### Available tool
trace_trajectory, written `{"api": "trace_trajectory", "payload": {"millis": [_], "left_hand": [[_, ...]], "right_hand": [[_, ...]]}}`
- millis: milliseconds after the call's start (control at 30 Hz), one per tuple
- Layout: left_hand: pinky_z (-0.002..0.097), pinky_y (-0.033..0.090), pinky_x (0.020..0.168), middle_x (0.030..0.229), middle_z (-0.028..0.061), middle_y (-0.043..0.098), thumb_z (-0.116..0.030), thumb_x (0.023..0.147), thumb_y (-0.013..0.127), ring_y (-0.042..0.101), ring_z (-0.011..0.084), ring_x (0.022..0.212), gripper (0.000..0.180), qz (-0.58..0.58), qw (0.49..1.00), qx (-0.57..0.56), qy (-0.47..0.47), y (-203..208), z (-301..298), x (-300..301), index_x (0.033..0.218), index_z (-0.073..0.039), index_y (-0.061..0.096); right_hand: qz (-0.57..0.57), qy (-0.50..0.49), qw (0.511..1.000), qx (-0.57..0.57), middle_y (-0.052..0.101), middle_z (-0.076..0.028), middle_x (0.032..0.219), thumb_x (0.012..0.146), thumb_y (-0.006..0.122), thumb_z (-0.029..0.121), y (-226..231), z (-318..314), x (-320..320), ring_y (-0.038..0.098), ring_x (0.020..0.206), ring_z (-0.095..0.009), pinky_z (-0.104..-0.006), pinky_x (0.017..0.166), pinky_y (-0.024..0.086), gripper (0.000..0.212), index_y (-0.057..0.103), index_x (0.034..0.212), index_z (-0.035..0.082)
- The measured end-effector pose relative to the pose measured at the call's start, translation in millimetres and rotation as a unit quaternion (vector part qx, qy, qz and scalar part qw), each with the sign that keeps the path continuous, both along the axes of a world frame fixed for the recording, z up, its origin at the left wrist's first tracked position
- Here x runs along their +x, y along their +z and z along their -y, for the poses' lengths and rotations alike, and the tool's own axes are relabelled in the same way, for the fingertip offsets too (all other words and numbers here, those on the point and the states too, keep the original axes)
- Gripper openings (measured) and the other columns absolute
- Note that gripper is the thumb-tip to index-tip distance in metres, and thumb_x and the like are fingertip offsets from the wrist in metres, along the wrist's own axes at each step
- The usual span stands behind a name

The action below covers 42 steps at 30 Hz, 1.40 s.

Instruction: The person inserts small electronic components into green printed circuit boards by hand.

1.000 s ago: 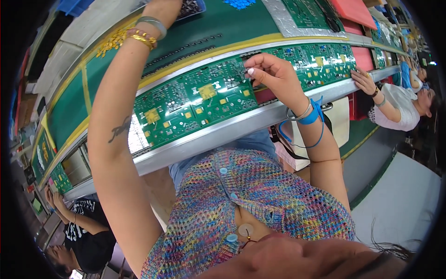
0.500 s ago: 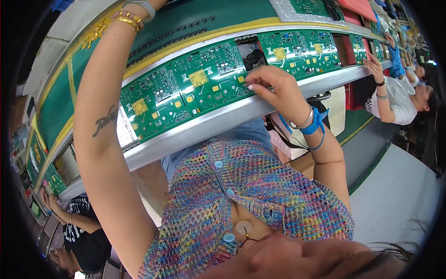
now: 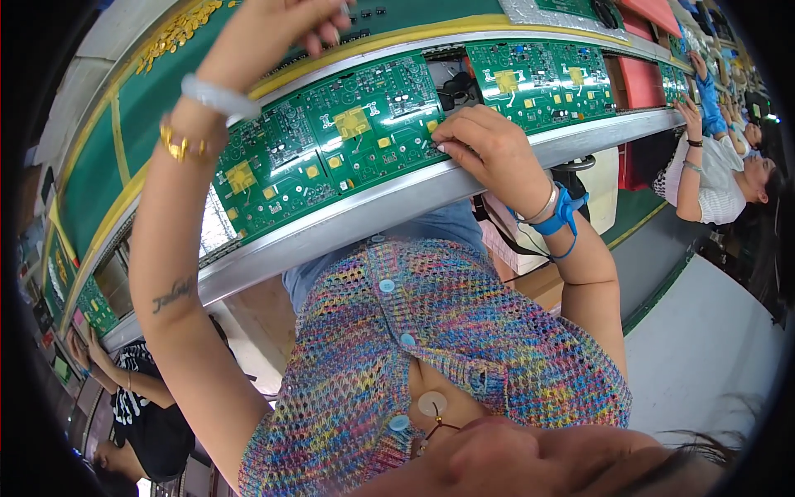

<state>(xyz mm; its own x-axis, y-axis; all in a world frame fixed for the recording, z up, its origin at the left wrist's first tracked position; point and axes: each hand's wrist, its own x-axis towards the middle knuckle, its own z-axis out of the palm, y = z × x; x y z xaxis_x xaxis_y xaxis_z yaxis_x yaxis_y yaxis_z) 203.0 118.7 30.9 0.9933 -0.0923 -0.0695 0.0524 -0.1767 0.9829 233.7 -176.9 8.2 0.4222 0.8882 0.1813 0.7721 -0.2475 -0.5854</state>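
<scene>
My right hand (image 3: pixel 490 153) is at the near right edge of a green circuit board (image 3: pixel 387 108) with yellow square pads. Its thumb and forefinger are pinched there; whatever lies between them is too small to make out. Above the far side of the boards, at the upper edge of the picture, is my left hand (image 3: pixel 277 37). Its fingers are curled, and a tiny greyish bit shows at the fingertips, too unclear to name. Just left of that board lies another green circuit board (image 3: pixel 265 157), partly behind my left forearm.
A metal rail (image 3: pixel 373 197) runs along the near side. Black parts (image 3: pixel 455 89) sit in the gap between boards. Beyond are small black components (image 3: pixel 368 13) and a heap of gold-coloured pieces (image 3: pixel 178 37). Co-workers sit at the line: one right (image 3: pixel 720 157), one left (image 3: pixel 149 414).
My left hand has come back into view from beyond the upper edge, moving toward the boards. My right hand stays at the board's edge, its fingers slightly more closed.
</scene>
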Motion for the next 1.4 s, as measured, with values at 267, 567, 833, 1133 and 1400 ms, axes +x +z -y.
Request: {"api": "trace_trajectory", "payload": {"millis": [267, 567, 833, 1133, 1400], "left_hand": [[0.0189, 0.051, 0.062, 0.083, 0.0021, 0.062, -0.026, 0.094, 0.054, 0.059, 0.0046, 0.068, 0.024, -0.224, 0.946, -0.225, -0.062, -19, 66, -75, 0.1, -0.003, 0.058], [0.0191, 0.051, 0.06, 0.08, 0.0023, 0.064, -0.024, 0.094, 0.055, 0.061, 0.0065, 0.066, 0.024, -0.274, 0.911, -0.285, -0.117, -24, 82, -85, 0.101, -0.002, 0.059], [0.021, 0.052, 0.063, 0.081, 0.0029, 0.064, -0.024, 0.093, 0.058, 0.062, 0.0074, 0.07, 0.024, -0.29, 0.886, -0.336, -0.135, -24, 88, -91, 0.102, -0.001, 0.061], [0.0192, 0.049, 0.06, 0.079, -0.0004, 0.059, -0.02, 0.092, 0.059, 0.055, 0.0049, 0.066, 0.02, -0.267, 0.906, -0.329, 0.01, -24, 85, -124, 0.1, -0.001, 0.061], [0.0202, 0.051, 0.065, 0.09, 0.0047, 0.065, -0.013, 0.09, 0.061, 0.061, 0.0081, 0.074, 0.021, -0.28, 0.891, -0.351, 0.061, -25, 91, -131, 0.107, -0.001, 0.06]], "right_hand": [[0.088, 0.049, 0.995, -0.005, 0.057, -0.004, 0.083, 0.071, 0.066, 0.007, 3, -3, 2, 0.056, 0.08, -0.024, -0.0322, 0.069, 0.048, 0.015, 0.061, 0.085, 0.01], [0.024, 0.084, 0.995, 0.049, 0.059, -0.005, 0.086, 0.07, 0.069, 0.007, 17, -13, -2, 0.056, 0.082, -0.024, -0.0327, 0.071, 0.047, 0.02, 0.063, 0.09, 0.008], [-0.096, 0.115, 0.986, 0.078, 0.06, -0.005, 0.086, 0.073, 0.069, 0.009, 24, -16, -7, 0.055, 0.082, -0.026, -0.0352, 0.072, 0.046, 0.019, 0.063, 0.091, 0.009], [0.029, 0.012, 0.999, -0.024, 0.06, -0.008, 0.088, 0.077, 0.065, 0.005, 3, 9, 11, 0.055, 0.084, -0.027, -0.0347, 0.074, 0.045, 0.014, 0.062, 0.09, 0.005], [0.071, 0.025, 0.997, -0.02, 0.06, -0.007, 0.087, 0.074, 0.066, 0.004, 3, 7, 12, 0.056, 0.085, -0.026, -0.0356, 0.075, 0.047, 0.015, 0.061, 0.088, 0.005]]}}
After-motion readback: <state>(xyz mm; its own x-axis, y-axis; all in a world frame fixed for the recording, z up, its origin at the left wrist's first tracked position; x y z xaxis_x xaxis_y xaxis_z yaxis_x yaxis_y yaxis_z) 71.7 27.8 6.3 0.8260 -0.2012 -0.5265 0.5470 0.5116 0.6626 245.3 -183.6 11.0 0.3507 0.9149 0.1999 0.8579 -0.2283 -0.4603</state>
